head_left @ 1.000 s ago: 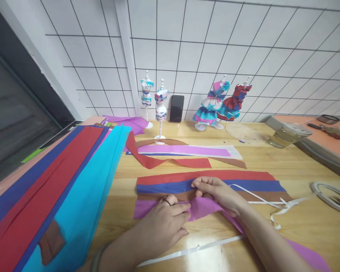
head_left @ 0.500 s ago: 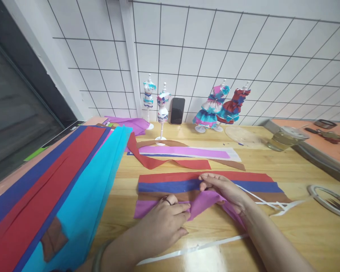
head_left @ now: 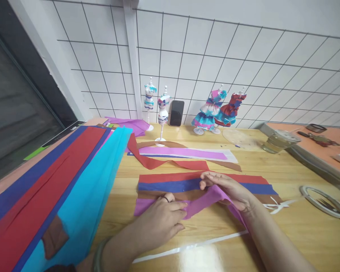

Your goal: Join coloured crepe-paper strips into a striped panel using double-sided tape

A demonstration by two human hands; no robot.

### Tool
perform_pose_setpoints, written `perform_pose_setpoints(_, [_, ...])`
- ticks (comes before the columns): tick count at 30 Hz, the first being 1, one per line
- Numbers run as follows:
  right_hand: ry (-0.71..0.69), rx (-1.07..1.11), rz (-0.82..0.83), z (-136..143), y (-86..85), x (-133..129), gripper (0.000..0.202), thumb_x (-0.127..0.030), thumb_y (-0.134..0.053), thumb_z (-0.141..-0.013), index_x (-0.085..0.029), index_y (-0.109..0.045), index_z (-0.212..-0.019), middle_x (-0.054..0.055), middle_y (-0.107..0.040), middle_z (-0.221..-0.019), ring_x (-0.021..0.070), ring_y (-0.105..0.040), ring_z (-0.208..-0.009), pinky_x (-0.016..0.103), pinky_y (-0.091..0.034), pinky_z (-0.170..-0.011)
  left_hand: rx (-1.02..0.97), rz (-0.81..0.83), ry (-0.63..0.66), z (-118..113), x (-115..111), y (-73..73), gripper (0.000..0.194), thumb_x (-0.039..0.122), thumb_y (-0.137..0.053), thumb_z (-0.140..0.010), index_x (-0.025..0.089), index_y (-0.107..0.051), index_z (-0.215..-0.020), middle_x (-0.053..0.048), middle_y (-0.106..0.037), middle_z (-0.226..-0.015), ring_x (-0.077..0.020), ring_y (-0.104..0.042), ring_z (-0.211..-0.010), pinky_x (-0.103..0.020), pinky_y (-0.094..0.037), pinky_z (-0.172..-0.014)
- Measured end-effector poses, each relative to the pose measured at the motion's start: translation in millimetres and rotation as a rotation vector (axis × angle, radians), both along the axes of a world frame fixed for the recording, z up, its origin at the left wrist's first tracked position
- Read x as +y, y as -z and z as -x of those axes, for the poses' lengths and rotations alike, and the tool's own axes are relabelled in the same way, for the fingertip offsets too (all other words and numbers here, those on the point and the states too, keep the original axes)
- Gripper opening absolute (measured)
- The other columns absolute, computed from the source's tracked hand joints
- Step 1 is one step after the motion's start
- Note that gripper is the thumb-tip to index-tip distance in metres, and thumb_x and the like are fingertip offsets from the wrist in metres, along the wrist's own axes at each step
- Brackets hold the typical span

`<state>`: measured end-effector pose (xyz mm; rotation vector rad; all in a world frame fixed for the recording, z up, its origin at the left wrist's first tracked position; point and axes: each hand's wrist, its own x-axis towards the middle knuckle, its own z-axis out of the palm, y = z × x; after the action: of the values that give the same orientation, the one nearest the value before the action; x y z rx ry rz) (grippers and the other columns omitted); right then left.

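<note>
My left hand (head_left: 164, 216) lies with fingers stretched over a purple strip (head_left: 143, 207), pressing it to the table. My right hand (head_left: 225, 189) has its fingers curled and holds a raised, folded part of the same strip; the rest hangs down behind that wrist. Beyond the purple strip lie a brown strip (head_left: 157, 195), a blue strip (head_left: 170, 186) and a red strip (head_left: 170, 177), side by side. A narrow white strip (head_left: 170, 251) runs along the table nearer me. White tangled strips (head_left: 274, 206) lie right of my right hand.
Long red (head_left: 59, 170) and turquoise sheets (head_left: 93, 196) cover the left side. Small dress forms (head_left: 163, 107), a phone (head_left: 177, 113) and two dressed forms (head_left: 211, 111) stand at the wall. A tape roll (head_left: 303, 190) and a glass cup (head_left: 280, 141) are right.
The lifted fold of the purple strip sits slightly higher at my right hand. White strands right of that hand have drawn together. My left hand stays on the strip; the view has shifted slightly.
</note>
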<state>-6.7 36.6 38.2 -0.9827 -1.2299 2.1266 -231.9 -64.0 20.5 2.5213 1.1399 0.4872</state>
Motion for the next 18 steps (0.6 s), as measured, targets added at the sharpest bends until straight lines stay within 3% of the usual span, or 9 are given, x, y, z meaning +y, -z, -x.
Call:
perform_pose_setpoints(5, [-0.030, 0.121, 0.070, -13.2, 7.0, 7.0, 0.016, -0.028, -0.052, -0.084, -0.018, -0.056, -0.096, 0.004, -0.065, -0.082, 0.0023, -0.052, -0.037, 0.008, -0.037, -0.029, -0.006, -0.005, 0.015, 0.9, 0.7, -2.8, 0.013, 0.026, -0.056, -0.081, 0.019, -0.060, -0.092, -0.001, -0.058, -0.116, -0.0173, -0.049, -0.103, -0.030, -0.037, -0.089])
perform_pose_setpoints(10, [0.061, 0.181, 0.171, -30.1, 9.9, 13.5, 0.019, -0.027, -0.056, -0.080, -0.022, -0.054, -0.098, 0.001, -0.065, -0.084, 0.0016, -0.053, -0.041, 0.007, -0.037, -0.031, -0.015, 0.021, 0.009, 1.1, 0.0, -6.2, 0.016, 0.027, -0.055, -0.081, 0.020, -0.060, -0.095, -0.001, -0.058, -0.116, -0.0172, -0.049, -0.104, -0.030, -0.037, -0.090])
perform_pose_setpoints(15, [0.130, -0.072, -0.013, -19.2, -14.9, 0.5, 0.024, -0.030, -0.059, -0.079, -0.018, -0.056, -0.100, 0.006, -0.066, -0.089, 0.0100, -0.062, -0.059, 0.018, -0.050, -0.049, 0.005, 0.020, -0.003, 3.7, 0.2, -8.7, 0.017, 0.026, -0.055, -0.081, 0.020, -0.059, -0.097, -0.001, -0.059, -0.114, -0.0174, -0.051, -0.100, -0.030, -0.037, -0.090])
perform_pose_setpoints(18, [0.076, -0.197, -0.071, -11.9, -32.1, -12.2, 0.030, -0.033, -0.062, -0.076, -0.019, -0.055, -0.102, 0.007, -0.065, -0.095, 0.0088, -0.059, -0.052, 0.019, -0.046, -0.043, 0.023, 0.013, -0.008, 8.8, 1.1, -9.8, 0.021, 0.027, -0.057, -0.079, 0.020, -0.059, -0.099, -0.001, -0.060, -0.114, -0.0185, -0.052, -0.100, -0.031, -0.038, -0.089])
